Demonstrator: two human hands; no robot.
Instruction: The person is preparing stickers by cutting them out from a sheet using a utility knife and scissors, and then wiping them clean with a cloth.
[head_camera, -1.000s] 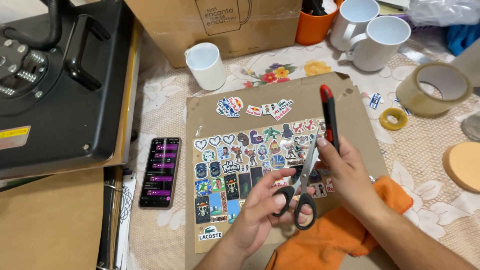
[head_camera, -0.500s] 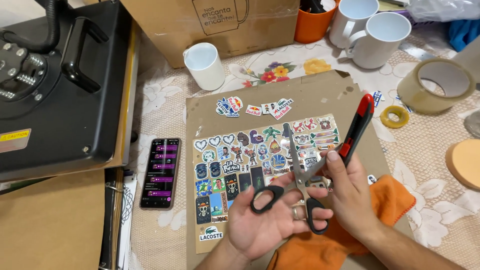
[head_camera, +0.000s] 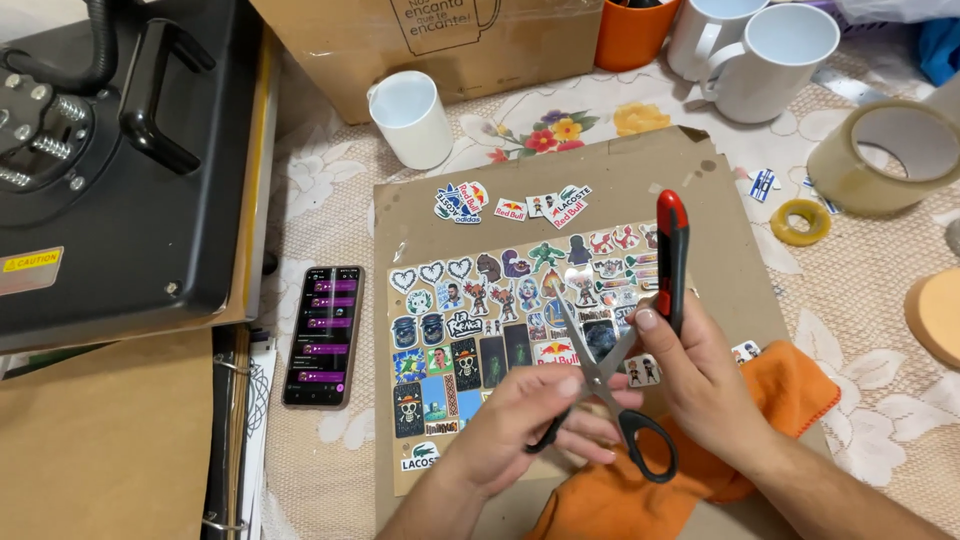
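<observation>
Here black-handled scissors gape open, blades steel, between both hands

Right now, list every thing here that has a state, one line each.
scissors: blades open, held in both hands.
left hand: fingers around the scissors' lower handle.
right hand: holds a red and black cutter, upright.
red and black cutter: no blade visible.
phone: screen lit, lying flat.
sticker sheet: flat on the cardboard.
white mug: upright, empty.
tape roll: lying on its side.
</observation>
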